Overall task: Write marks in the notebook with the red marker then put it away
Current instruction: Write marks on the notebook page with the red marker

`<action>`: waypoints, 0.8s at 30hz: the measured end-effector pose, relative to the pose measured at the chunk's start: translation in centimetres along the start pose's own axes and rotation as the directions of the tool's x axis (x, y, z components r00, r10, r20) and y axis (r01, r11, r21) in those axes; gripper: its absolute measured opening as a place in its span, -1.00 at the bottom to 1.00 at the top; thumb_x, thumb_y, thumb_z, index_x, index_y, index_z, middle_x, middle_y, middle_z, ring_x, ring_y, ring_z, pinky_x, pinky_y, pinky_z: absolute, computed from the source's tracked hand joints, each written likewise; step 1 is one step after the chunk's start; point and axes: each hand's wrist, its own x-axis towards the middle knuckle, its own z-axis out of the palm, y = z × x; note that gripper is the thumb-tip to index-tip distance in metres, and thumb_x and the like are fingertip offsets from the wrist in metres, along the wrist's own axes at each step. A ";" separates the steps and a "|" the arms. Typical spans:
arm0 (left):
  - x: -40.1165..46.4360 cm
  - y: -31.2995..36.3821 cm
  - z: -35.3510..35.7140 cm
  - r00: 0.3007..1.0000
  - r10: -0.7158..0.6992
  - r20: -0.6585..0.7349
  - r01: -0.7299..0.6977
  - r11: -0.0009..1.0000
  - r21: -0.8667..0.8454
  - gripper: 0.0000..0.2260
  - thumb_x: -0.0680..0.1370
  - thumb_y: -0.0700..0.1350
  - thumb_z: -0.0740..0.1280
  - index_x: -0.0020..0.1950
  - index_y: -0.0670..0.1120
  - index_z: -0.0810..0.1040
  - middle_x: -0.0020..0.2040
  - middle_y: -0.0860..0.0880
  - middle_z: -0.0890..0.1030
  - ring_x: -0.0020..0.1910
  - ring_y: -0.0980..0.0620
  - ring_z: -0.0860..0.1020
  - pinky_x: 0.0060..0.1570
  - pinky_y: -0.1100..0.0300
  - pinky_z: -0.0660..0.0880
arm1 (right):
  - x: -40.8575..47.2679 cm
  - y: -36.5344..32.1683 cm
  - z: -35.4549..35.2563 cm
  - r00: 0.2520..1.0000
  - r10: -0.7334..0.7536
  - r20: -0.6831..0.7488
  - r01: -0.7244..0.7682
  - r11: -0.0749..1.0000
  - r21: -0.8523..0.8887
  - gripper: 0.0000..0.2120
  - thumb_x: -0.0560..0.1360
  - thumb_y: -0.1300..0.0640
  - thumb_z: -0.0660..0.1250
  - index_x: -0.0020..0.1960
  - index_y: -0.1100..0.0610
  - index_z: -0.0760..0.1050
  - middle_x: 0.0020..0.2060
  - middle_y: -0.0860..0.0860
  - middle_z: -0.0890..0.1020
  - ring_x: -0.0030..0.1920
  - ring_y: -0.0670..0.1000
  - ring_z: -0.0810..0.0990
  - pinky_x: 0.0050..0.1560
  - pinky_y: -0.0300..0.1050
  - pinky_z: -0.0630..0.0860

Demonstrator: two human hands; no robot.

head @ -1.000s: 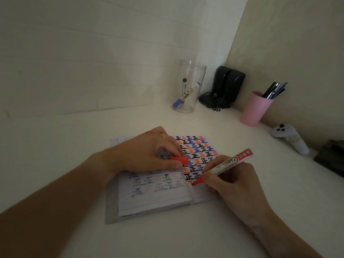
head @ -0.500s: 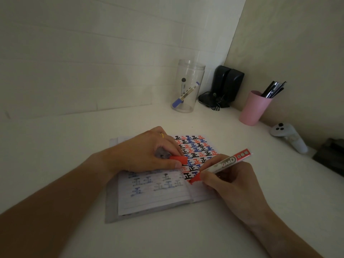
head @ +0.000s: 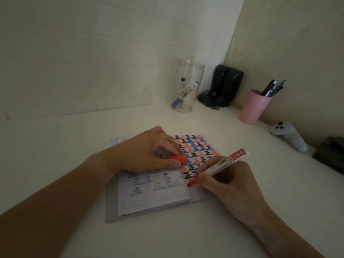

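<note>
An open notebook (head: 154, 200) lies on the white desk, its right page covered with rows of black, blue and red marks. My right hand (head: 230, 185) grips the red marker (head: 217, 165) like a pen, its red tip touching the lower part of the right page near the spine. My left hand (head: 147, 153) rests on the top of the left page and pinches the marker's red cap (head: 178, 158) between thumb and fingers.
A clear jar (head: 188, 86) holding a blue marker stands at the back. Black speakers (head: 226, 84) sit in the corner, with a pink cup (head: 254, 107) of pens to their right. A white controller (head: 289, 135) and a dark object (head: 330, 155) lie at the far right.
The marker tip has shifted slightly left and down along the right page toward the spine. My left hand has stayed in place holding the cap.
</note>
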 end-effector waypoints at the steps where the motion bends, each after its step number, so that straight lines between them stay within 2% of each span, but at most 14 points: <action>1: 0.0 0.1 0.0 1.000 0.007 -0.005 -0.007 1.000 -0.003 -0.72 0.48 0.23 0.40 0.13 0.18 0.67 0.16 0.24 0.66 0.19 0.11 0.46 0.21 0.00 0.47 | 0.0 0.0 0.0 1.000 0.007 -0.007 -0.007 1.000 0.001 -0.84 0.40 0.40 0.45 -0.25 0.18 0.67 -0.36 0.03 0.71 -0.36 -0.11 0.60 -0.32 -0.29 0.50; 7: -0.1 0.1 0.0 1.000 0.003 -0.013 -0.003 1.000 -0.016 -0.73 0.48 0.22 0.40 0.13 0.20 0.68 0.15 0.26 0.66 0.20 0.15 0.46 0.21 0.03 0.47 | 0.2 0.4 -0.2 0.995 0.035 -0.099 -0.041 0.997 -0.067 -0.93 0.36 0.28 0.45 -0.27 0.14 0.65 -0.34 0.06 0.72 -0.34 -0.02 0.64 -0.33 -0.20 0.55; 11: -0.2 0.2 0.0 1.000 -0.011 -0.007 0.011 1.000 -0.010 -0.71 0.48 0.24 0.39 0.14 0.19 0.67 0.15 0.27 0.66 0.20 0.14 0.46 0.20 0.01 0.48 | 0.3 0.5 -0.2 0.993 0.044 -0.114 -0.051 0.997 -0.056 -0.91 0.35 0.29 0.45 -0.28 0.14 0.64 -0.42 -0.06 0.67 -0.41 -0.17 0.57 -0.38 -0.35 0.46; 15: -0.1 0.2 -0.3 1.000 -0.007 -0.028 0.007 1.000 -0.009 -0.72 0.48 0.23 0.40 0.13 0.17 0.68 0.16 0.24 0.66 0.19 0.12 0.47 0.19 0.01 0.48 | 0.7 0.6 -0.2 0.991 0.045 -0.125 -0.053 0.997 -0.061 -0.91 0.35 0.30 0.44 -0.30 0.15 0.63 -0.45 -0.06 0.65 -0.42 -0.14 0.56 -0.37 -0.31 0.47; 17: -0.1 0.3 -0.3 0.998 0.007 -0.056 -0.008 1.000 -0.008 -0.72 0.48 0.22 0.42 0.12 0.16 0.69 0.14 0.23 0.67 0.16 0.11 0.48 0.17 0.03 0.48 | 1.0 -0.1 -0.3 0.990 0.078 -0.120 -0.079 0.997 -0.003 -0.87 0.37 0.35 0.43 -0.31 0.17 0.62 -0.47 -0.03 0.61 -0.43 -0.08 0.53 -0.39 -0.26 0.45; 20: -0.2 0.5 -0.3 0.998 -0.004 -0.062 0.003 1.000 -0.016 -0.71 0.48 0.22 0.42 0.12 0.13 0.69 0.12 0.22 0.68 0.13 0.13 0.48 0.15 0.11 0.45 | 2.7 -1.9 -1.2 0.979 0.157 -0.131 -0.129 0.971 0.199 -0.87 0.41 0.35 0.39 -0.29 0.20 0.60 -0.50 0.03 0.52 -0.47 -0.03 0.42 -0.46 -0.22 0.34; 22: -0.2 0.7 -0.1 0.998 -0.012 -0.068 0.009 0.999 -0.033 -0.71 0.50 0.20 0.40 0.12 0.11 0.69 0.10 0.19 0.69 0.09 0.15 0.48 0.14 0.18 0.42 | 4.8 -3.1 -1.6 0.971 0.127 -0.203 -0.070 0.961 0.267 -0.95 0.43 0.34 0.38 -0.18 0.25 0.60 -0.47 0.03 0.52 -0.43 -0.03 0.41 -0.43 -0.19 0.34; 24: 0.0 0.8 0.0 0.994 -0.025 -0.104 0.023 1.000 -0.021 -0.70 0.53 0.22 0.35 0.13 0.09 0.68 0.06 0.17 0.70 0.06 0.16 0.49 0.11 0.19 0.43 | 7.3 -4.0 -1.4 0.955 0.043 -0.295 0.037 0.965 0.259 -0.93 0.44 0.32 0.40 -0.07 0.26 0.59 -0.38 0.04 0.57 -0.36 -0.03 0.47 -0.35 -0.17 0.42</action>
